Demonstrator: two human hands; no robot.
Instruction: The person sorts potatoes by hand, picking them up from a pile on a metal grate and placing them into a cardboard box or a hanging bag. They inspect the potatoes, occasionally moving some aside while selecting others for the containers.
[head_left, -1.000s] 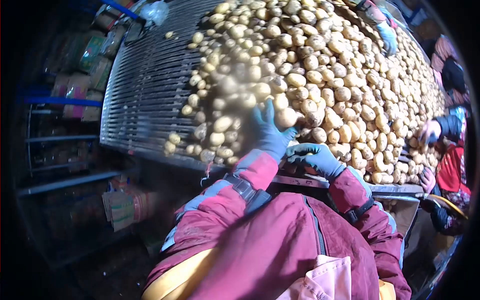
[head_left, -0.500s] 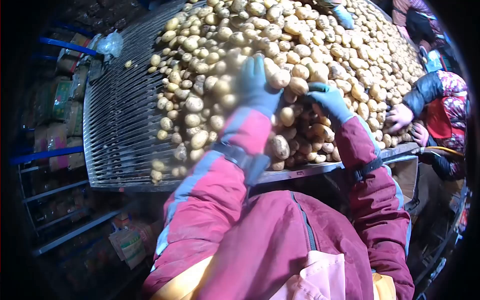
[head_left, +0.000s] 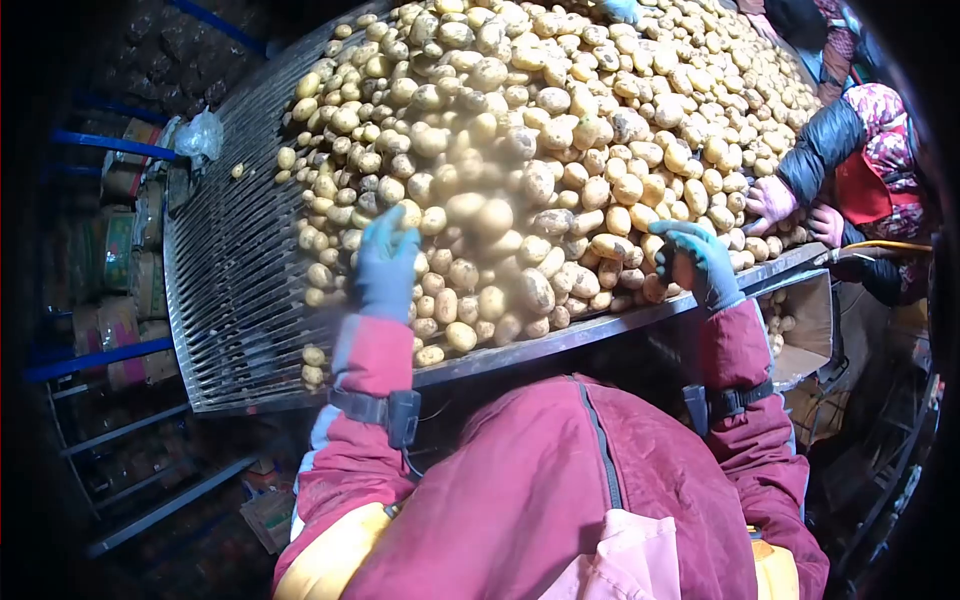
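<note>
Potatoes point(head_left: 620, 190) lie in a deep heap on a slatted metal table point(head_left: 230, 270). My left hand point(head_left: 388, 268), in a blue-grey glove, is at the heap's near left side, fingers raised and apart, with no potato visibly gripped. Several potatoes just right of it are smeared by motion. My right hand point(head_left: 705, 262), also gloved, is above the near right edge of the heap. Its fingers curl around a brownish potato point(head_left: 684, 270), which the glove partly hides.
A metal rim point(head_left: 600, 326) borders the near side. At the right, a co-worker's bare hands point(head_left: 772, 203) touch the heap, above an open box point(head_left: 808, 330) holding potatoes. Another gloved hand point(head_left: 622, 10) is at the far side. Blue rack bars point(head_left: 110, 358) and cartons stand left.
My left hand has moved left and nearer to me, away from the middle of the heap. My right hand has shifted right and nearer to the rim. Potatoes have rolled into the middle.
</note>
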